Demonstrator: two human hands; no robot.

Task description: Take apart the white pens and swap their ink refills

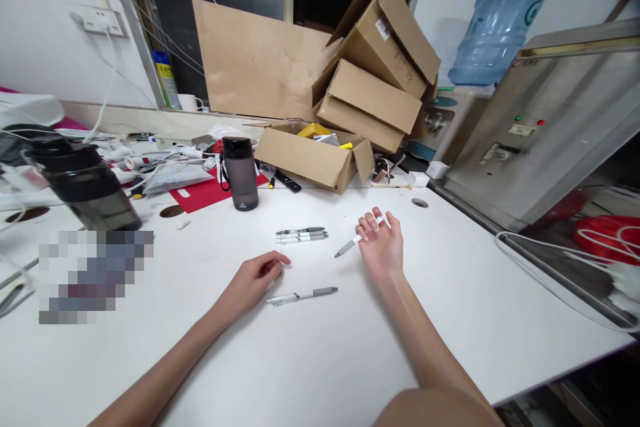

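Observation:
My right hand (381, 243) rests palm up on the white table (320, 360), its fingers curled around a white and grey pen (356, 240) whose grey tip points down-left. My left hand (257, 277) lies on the table with loosely curled fingers and holds nothing. A second grey and clear pen (303, 295) lies flat just right of the left hand, close to its fingertips. A small row of three pens (301, 234) lies side by side farther back, between the two hands.
A dark water bottle (240, 173) stands behind the pens. An open cardboard box (315, 157) and stacked boxes (373, 70) sit at the back. A black-lidded jug (83, 183), cables and clutter fill the left. A metal cabinet (545, 127) and a water jug (500, 27) stand right.

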